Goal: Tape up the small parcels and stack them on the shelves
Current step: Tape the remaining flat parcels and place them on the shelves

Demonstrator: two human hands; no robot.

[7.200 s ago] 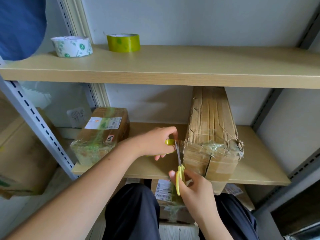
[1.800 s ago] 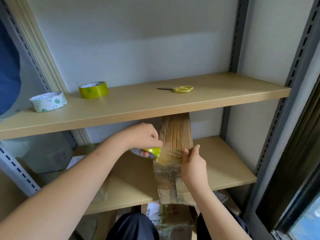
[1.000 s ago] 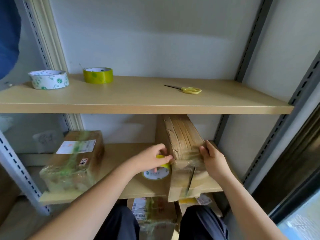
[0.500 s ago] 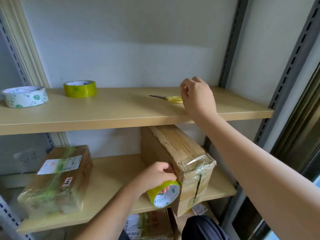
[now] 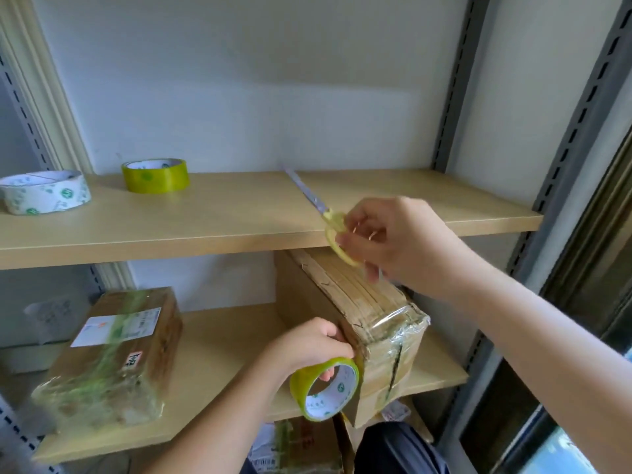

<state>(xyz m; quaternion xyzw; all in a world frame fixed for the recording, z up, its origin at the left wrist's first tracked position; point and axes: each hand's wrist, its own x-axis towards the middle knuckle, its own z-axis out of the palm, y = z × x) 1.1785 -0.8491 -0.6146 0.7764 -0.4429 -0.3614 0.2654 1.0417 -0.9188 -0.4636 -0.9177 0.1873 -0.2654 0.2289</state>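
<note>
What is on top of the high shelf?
On the upper shelf sit a white tape roll and a green tape roll. The right hand lifts yellow scissors off it. The hand hides the shelf behind it.

Upper shelf: the pale wooden upper shelf board (image 5: 219,230) carries a white printed tape roll (image 5: 44,191) at far left and a yellow-green tape roll (image 5: 155,175) just beside it; bare board lies between that roll and the yellow-handled scissors (image 5: 328,220).
Upper shelf, right: the right hand (image 5: 393,241) holding the scissors occupies the front edge; bare board beyond it to the grey slotted upright (image 5: 455,83).
Lower shelf, left: a film-wrapped brown carton with white label (image 5: 113,354).
Lower shelf, centre: open board between that carton and the tall worn cardboard parcel (image 5: 355,313).
Lower shelf, right: the tall parcel reaches almost to the underside of the upper board; the left hand (image 5: 304,343) and its yellow-green tape roll in hand (image 5: 325,388) block its near-left corner.
</note>
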